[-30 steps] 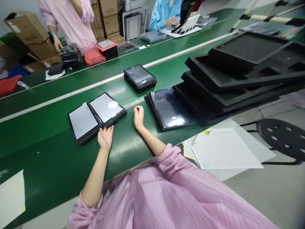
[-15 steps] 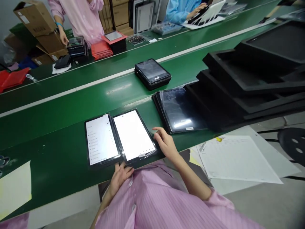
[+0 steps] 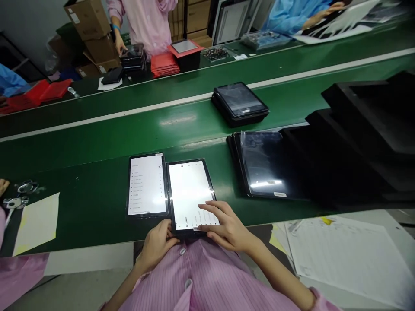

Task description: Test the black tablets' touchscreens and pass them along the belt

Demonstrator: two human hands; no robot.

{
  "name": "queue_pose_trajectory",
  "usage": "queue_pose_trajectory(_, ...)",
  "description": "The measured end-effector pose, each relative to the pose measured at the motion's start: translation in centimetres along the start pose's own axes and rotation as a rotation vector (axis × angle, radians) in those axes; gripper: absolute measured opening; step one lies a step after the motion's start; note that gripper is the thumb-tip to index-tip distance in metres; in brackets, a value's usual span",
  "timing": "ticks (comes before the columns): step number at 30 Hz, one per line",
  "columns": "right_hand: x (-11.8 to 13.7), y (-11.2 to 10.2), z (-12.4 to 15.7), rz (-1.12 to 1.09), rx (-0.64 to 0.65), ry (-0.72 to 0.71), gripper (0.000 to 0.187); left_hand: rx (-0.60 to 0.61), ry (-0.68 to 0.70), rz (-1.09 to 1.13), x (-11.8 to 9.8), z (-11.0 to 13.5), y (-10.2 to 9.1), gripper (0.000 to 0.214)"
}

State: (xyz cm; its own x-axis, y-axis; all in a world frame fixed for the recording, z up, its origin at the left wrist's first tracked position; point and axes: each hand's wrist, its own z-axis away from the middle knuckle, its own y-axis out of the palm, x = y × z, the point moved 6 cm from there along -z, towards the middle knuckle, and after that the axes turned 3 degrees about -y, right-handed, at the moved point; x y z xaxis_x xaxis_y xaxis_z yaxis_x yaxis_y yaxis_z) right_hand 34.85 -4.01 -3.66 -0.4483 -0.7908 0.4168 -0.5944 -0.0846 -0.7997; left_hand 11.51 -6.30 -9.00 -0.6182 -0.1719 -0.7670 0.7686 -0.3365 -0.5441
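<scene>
Two lit tablets lie side by side at the table's near edge. The right-hand tablet (image 3: 186, 185) shows a mostly white screen with a few lines of text near its lower end. My right hand (image 3: 228, 229) is over its lower right part, fingers spread and fingertips at the screen, holding nothing. At the lower left corner of that same tablet, my left hand (image 3: 158, 242) has its fingers and thumb curled around the corner; some fingertips are hidden. Just left of it, the other tablet (image 3: 147, 185) displays a list and is untouched.
Dark tablets in film (image 3: 270, 164) are stacked to the right, beside black trays (image 3: 363, 151). Another tablet stack (image 3: 240, 101) sits farther back. Papers (image 3: 343, 255) lie at right, a yellowish sheet (image 3: 37, 224) at left. Co-workers stand across the table; another person's hand (image 3: 3, 186) shows at far left.
My right hand has moved from beside the right-hand tablet onto its lower screen, where text now appears. My left hand has come up to the tablet's corner. The camera view has shifted.
</scene>
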Motion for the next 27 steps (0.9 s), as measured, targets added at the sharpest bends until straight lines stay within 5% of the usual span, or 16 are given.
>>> queue_pose_trajectory(6,-0.9,-0.6,1.2,0.013,-0.091,-0.01,0.024,-0.309,0.219,-0.406,-0.4,1.0,0.3,0.016)
queue_pose_trajectory(12,-1.7,-0.5,0.7,0.013,-0.101,0.005,0.025,-0.386,0.38,-0.443,-1.2,0.5,0.5,0.016)
queue_pose_trajectory(15,-2.3,-0.2,0.2,0.019,-0.049,0.014,0.025,-0.491,0.527,-0.412,-0.8,0.7,-0.7,0.009)
queue_pose_trajectory(18,-3.5,-1.0,-0.1,0.103,-0.119,0.074,0.027,-0.776,0.637,-0.514,0.0,1.7,-3.8,0.016)
queue_pose_trajectory(21,-4.5,-2.7,0.0,0.16,-0.309,0.172,0.029,-0.99,0.509,-0.668,1.1,2.1,-7.4,0.056)
queue_pose_trajectory(24,-5.1,-4.0,0.4,0.101,-0.477,0.257,0.034,-0.994,0.291,-0.722,1.8,1.3,-9.9,0.075)
queue_pose_trajectory(27,-5.1,-4.4,0.5,0.095,-0.531,0.297,0.034,-0.961,0.234,-0.696,1.8,0.7,-10.2,0.074)
